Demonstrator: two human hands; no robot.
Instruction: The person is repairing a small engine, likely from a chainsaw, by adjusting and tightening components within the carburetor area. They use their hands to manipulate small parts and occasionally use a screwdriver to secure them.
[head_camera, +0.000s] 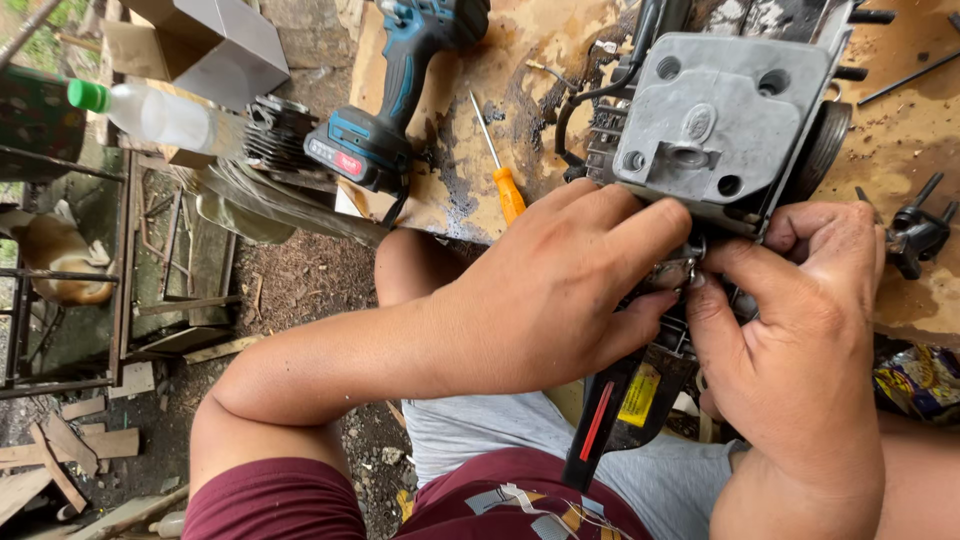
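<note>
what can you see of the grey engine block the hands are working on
The grey engine block looks like dull cast metal, with a flat cover face, round bolt holes and a raised oval boss. It lies on the stained wooden bench, black hoses at its left. The left hand and right hand pinch a small shiny part at its near edge.

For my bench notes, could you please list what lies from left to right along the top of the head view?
Clear plastic bottle with green cap → blue cordless drill → orange-handled screwdriver → grey metal engine casing → small black tool.
</note>
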